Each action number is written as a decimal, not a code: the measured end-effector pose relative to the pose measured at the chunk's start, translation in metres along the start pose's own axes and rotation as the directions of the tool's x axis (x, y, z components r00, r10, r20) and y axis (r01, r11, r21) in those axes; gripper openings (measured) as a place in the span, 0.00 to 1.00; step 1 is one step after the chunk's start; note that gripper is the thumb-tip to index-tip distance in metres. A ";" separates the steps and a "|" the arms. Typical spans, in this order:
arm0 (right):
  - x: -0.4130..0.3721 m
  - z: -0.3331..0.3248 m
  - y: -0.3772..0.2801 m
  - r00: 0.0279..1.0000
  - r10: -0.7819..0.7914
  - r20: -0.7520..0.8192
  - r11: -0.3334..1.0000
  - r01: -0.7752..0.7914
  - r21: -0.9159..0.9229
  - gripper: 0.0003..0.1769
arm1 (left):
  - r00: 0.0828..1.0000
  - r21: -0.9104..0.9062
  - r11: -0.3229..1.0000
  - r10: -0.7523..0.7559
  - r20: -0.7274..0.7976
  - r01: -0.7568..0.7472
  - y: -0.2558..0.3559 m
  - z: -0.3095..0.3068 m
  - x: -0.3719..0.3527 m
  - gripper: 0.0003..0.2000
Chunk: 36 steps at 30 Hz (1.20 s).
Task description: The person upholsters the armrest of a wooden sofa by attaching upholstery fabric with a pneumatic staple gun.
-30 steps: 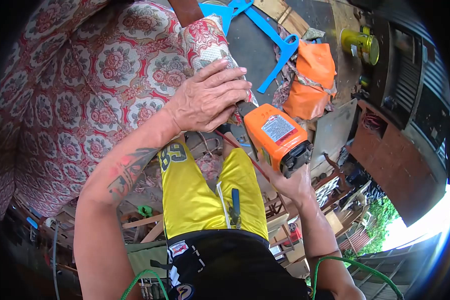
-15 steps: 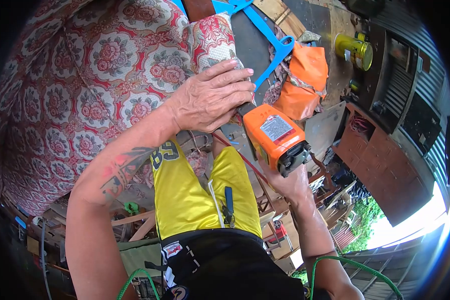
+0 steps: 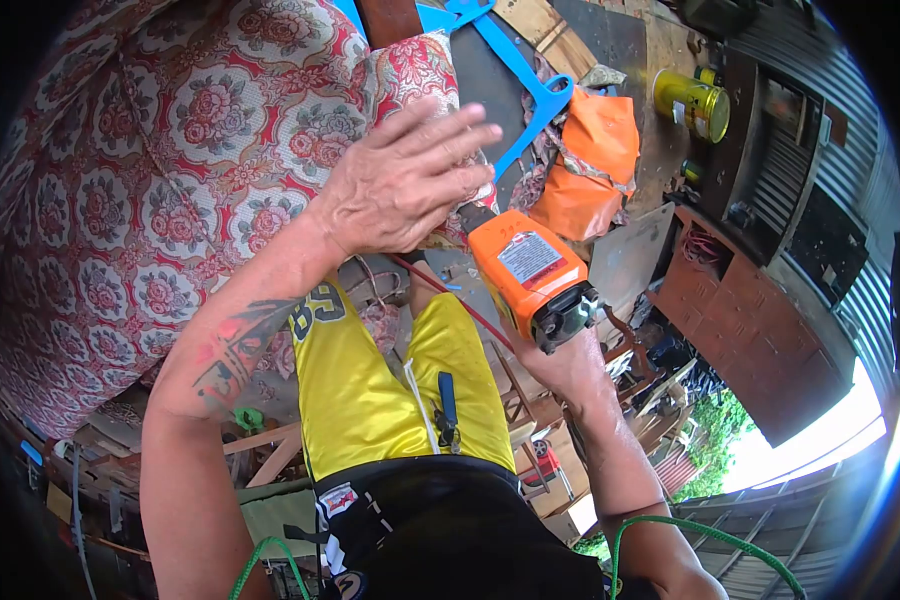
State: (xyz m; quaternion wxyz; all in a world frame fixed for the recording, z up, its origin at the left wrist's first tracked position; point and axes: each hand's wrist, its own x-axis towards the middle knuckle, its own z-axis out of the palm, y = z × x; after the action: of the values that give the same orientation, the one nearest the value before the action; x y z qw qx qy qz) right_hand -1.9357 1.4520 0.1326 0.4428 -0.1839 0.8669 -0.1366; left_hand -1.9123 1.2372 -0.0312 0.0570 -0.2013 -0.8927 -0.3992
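My left hand (image 3: 400,185) is open, its fingers stretched out over the edge of the floral upholstery fabric (image 3: 215,110). The fabric has red and cream rose medallions and covers a large piece on the left. My right hand (image 3: 565,370) grips an orange staple gun (image 3: 530,265) from below, with the handle mostly hidden behind the gun's body. Its dark nose points up at the fabric's edge, just below my left fingertips. A label with print shows on the gun's orange body.
A bright blue strap-like piece (image 3: 535,120) lies beyond the fabric, beside a crumpled orange bag (image 3: 590,165). Farther right are a yellow can (image 3: 690,105) and a brown cabinet (image 3: 760,330). A thin red hose (image 3: 475,315) runs below the gun. Wooden frames stand behind my legs.
My left hand has lifted off the fabric's edge and moved slightly left and up, fingers spreading. The staple gun has shifted slightly left in view, still in my right hand.
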 end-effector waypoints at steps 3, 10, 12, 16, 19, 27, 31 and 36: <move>0.001 -0.002 0.000 0.999 0.015 0.035 1.000 -0.015 -0.003 0.20 | 0.986 0.038 0.992 -0.113 -0.124 0.119 -0.004 -0.003 0.002 0.18; 0.005 -0.003 0.002 1.000 -0.020 0.019 0.999 0.020 -0.033 0.20 | 0.984 0.082 0.987 -0.127 -0.128 0.138 -0.007 -0.001 0.004 0.15; 0.008 -0.004 0.000 0.999 -0.045 0.011 0.998 0.045 -0.050 0.19 | 0.982 0.074 0.989 -0.116 -0.150 0.128 -0.007 0.000 0.004 0.15; 0.009 -0.005 -0.002 0.996 -0.083 -0.033 0.997 0.083 -0.009 0.20 | 0.987 0.096 0.989 -0.105 -0.122 0.117 -0.009 -0.001 0.003 0.15; 0.005 -0.002 0.004 0.996 -0.049 -0.072 0.991 0.058 0.123 0.19 | 0.989 0.111 0.987 -0.103 -0.109 0.115 -0.007 -0.005 0.003 0.16; -0.074 -0.006 0.083 0.927 -0.131 -0.351 0.976 0.183 0.121 0.13 | 0.992 0.234 0.964 -0.125 -0.035 0.130 0.004 -0.008 0.009 0.17; -0.115 -0.012 0.155 0.904 0.330 -0.271 0.864 -0.174 0.472 0.11 | 0.978 0.295 0.936 -0.207 0.014 0.194 0.014 -0.003 0.011 0.21; -0.148 -0.029 0.240 0.851 0.383 -0.359 0.796 -0.107 0.595 0.10 | 0.936 0.326 0.878 -0.336 -0.104 0.351 0.029 0.008 0.019 0.23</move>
State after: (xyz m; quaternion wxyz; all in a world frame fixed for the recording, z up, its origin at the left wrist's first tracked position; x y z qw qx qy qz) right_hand -1.9270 1.7341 0.1596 0.2715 0.1079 0.8856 -0.3611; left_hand -1.9177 1.2668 -0.0111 0.0390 -0.0181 -0.9680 -0.2473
